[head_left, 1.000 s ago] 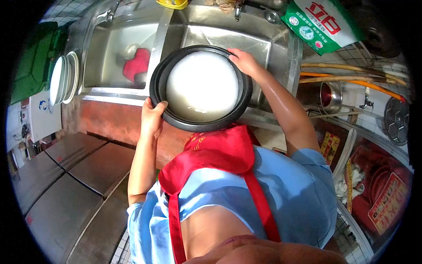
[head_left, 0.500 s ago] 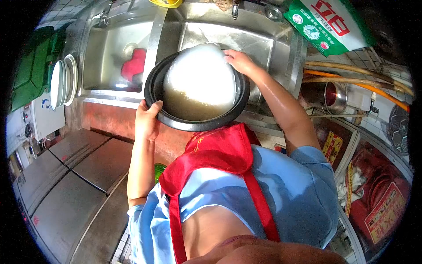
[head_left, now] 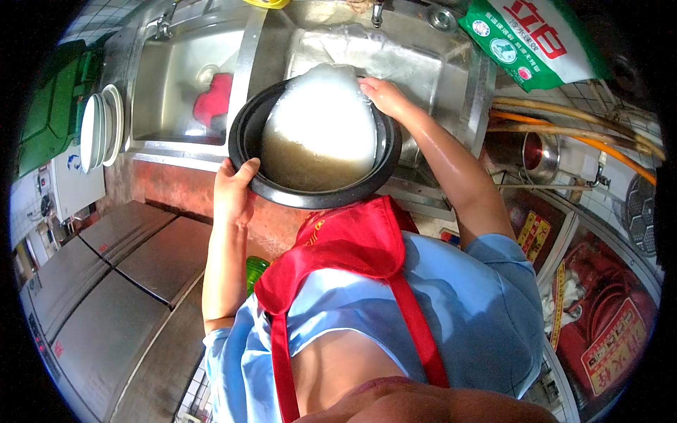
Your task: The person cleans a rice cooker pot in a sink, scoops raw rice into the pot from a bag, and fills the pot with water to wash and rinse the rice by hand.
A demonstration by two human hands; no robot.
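Over the right sink basin (head_left: 423, 63) I hold a wide black pot (head_left: 314, 200) that tips away from me. My left hand (head_left: 235, 192) grips the near left rim with the thumb on top. On the far right side, my right hand (head_left: 384, 96) is closed on the rim. Bright, whitish cloudy liquid (head_left: 324, 116) covers the far part inside, and a brownish, grainy-looking area (head_left: 310, 169) shows nearer to me. Liquid runs over the far rim into the basin, where a pale splash (head_left: 352, 42) spreads.
A red cloth (head_left: 214, 100) lies in the left basin (head_left: 166, 92). White plates (head_left: 102, 130) stand at its left. A green and white detergent bag (head_left: 532, 42) is at the right, above hoses (head_left: 571, 123) and a metal pot (head_left: 541, 156). Faucets (head_left: 377, 14) line the back.
The pot tips slightly farther away from me. Liquid now pours past its far rim and splashes in the basin. Both hands keep their grip.
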